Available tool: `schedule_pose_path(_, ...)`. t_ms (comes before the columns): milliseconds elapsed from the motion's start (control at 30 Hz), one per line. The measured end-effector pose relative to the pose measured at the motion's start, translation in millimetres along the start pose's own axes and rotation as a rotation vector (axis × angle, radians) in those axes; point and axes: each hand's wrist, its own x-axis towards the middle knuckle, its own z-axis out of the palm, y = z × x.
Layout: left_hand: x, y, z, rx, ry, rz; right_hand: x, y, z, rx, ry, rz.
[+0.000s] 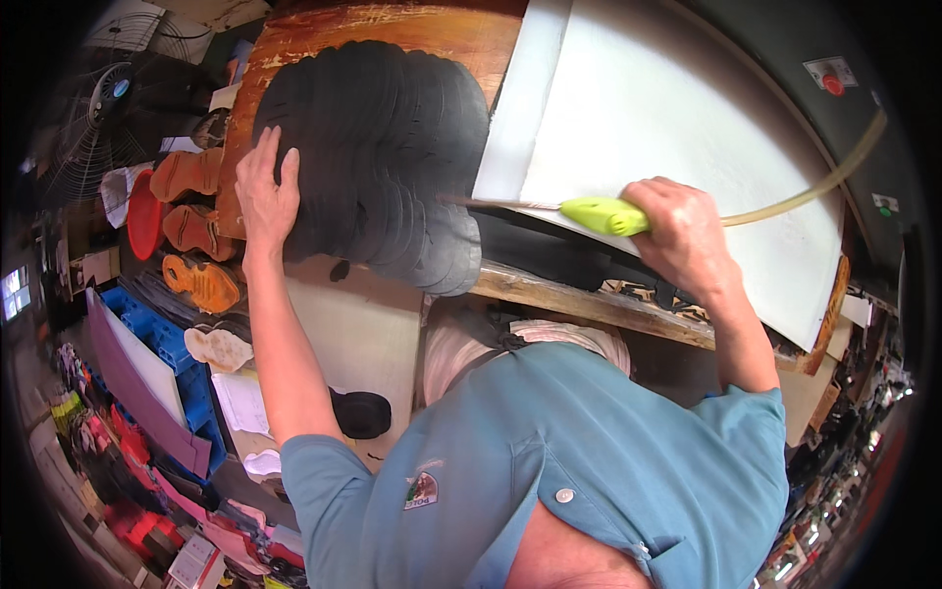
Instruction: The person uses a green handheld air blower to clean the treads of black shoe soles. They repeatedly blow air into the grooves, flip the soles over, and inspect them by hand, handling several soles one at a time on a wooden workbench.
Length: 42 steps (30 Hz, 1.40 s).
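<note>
1. The left hand (267, 191) rested on the left side of the fanned stack of black sheets (383, 147), palm down, fingers lightly extended, thumb apart; it was not closed round anything.
2. The right hand (677, 226) was curled firmly round the green handle (603, 214) of a tool, over the near side of the white board (677, 108).
3. The tool's thin rod (530, 204) pointed left toward the stack's right side; whether its tip touched could not be told. A yellowish tube (814, 196) curved away behind the right hand.
4. The stack, with scalloped edges, lay on the brown wooden table (265, 59), between its left edge and the white board, reaching to the near edge.
5. Behind a wooden rail (579, 306), a recess held black material (549, 255) and small dark scraps (667, 294).
6. Beyond the table's left edge stood a red dish (145, 216); its contents could not be made out. Orange sole-shaped pieces (201, 283) lay near it.
7. Farther toward the person, a blue crate (204, 417) had a purple panel (137, 378) against it; what lay inside was unclear.
</note>
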Motion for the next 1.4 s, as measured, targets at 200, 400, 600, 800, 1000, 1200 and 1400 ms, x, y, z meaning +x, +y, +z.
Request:
schedule_pose_path(200, 6, -23, 16, -0.165, -0.136, -0.14, 63, -26, 36, 0.018, -0.011, -0.175)
schedule_pose_path(400, 8, -26, 5, -0.337, -0.14, -0.157, 135, -31, 52, -0.018, 0.208, -0.091)
schedule_pose_path(600, 10, -25, -1, -0.62, -0.153, -0.242, 142, -51, 65, 0.099, 0.086, -0.257)
schedule_pose_path(800, 10, -28, -6, -0.789, -0.134, -0.304, 165, -48, 60, 0.071, 0.147, -0.171)
schedule_pose_path(1000, 9, -25, -6, -0.916, -0.105, -0.353, 153, -62, 61, 0.058, 0.07, -0.157)
schedule_pose_path(1200, 14, -17, 0, -1.081, -0.142, -0.404, 142, -55, 57, 0.122, -0.153, -0.322)
schedule_pose_path(1400, 16, -18, 1, -1.184, -0.153, -0.446, 123, -58, 58, 0.096, -0.019, -0.32)
